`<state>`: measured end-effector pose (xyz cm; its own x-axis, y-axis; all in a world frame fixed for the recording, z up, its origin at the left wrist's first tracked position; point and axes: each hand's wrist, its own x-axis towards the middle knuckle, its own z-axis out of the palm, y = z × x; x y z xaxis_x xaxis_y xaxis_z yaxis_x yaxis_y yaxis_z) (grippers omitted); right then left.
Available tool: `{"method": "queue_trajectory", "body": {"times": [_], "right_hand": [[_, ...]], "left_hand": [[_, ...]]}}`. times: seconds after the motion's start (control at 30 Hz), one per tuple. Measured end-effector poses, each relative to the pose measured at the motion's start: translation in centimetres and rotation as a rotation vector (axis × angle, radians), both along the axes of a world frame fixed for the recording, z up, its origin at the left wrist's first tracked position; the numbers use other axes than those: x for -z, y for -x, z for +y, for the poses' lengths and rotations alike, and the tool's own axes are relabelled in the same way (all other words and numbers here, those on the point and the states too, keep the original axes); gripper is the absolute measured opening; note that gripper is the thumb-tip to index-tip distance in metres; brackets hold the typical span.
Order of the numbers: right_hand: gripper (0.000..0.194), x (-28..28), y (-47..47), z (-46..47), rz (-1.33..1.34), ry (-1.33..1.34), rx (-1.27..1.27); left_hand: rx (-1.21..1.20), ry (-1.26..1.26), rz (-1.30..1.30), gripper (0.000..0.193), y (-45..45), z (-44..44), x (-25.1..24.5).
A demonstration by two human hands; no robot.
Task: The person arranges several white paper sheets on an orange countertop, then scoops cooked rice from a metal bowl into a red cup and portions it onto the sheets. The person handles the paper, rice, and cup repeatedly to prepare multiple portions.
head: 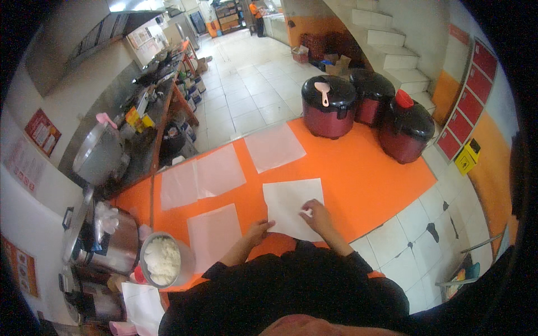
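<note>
My left hand (258,232) grips the lower left edge of white paper (288,197), thumb on top. My right hand (317,217) is over the right part of this paper with its fingers bent together. Something small and white shows between those fingertips; whether it is a piece of the paper or the sheet seen through a gap, I cannot tell. Pale, translucent sheets lie flat on the orange table (349,180): one sheet (214,235) near my left forearm, two touching sheets (220,170) farther off, and another sheet (275,147) at the far edge.
White cooked rice (162,260) fills a metal pot (188,256) at the table's left. Three maroon rice cookers (328,122) stand at the far right; a pink rice paddle (323,90) and a red cup (404,99) rest on lids. Left is a counter (164,109); a person (257,19) stands far back.
</note>
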<state>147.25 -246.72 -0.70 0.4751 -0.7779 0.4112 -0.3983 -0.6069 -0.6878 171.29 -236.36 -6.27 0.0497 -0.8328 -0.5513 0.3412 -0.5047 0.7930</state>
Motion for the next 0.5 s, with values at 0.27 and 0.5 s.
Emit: {"method": "queue_trajectory", "body": {"times": [0.27,0.5], "right_hand": [[0.03,-1.1,-4.0,4.3,0.289,0.015,-0.347],[0.021,1.1,-5.1,6.1,0.507,0.262,-0.543]], "left_hand": [[-0.034,-0.019,-0.322,0.026,2.3,1.5,-4.3],[0.079,-0.141,-0.565,0.028,0.4,3.9,-1.4]]}}
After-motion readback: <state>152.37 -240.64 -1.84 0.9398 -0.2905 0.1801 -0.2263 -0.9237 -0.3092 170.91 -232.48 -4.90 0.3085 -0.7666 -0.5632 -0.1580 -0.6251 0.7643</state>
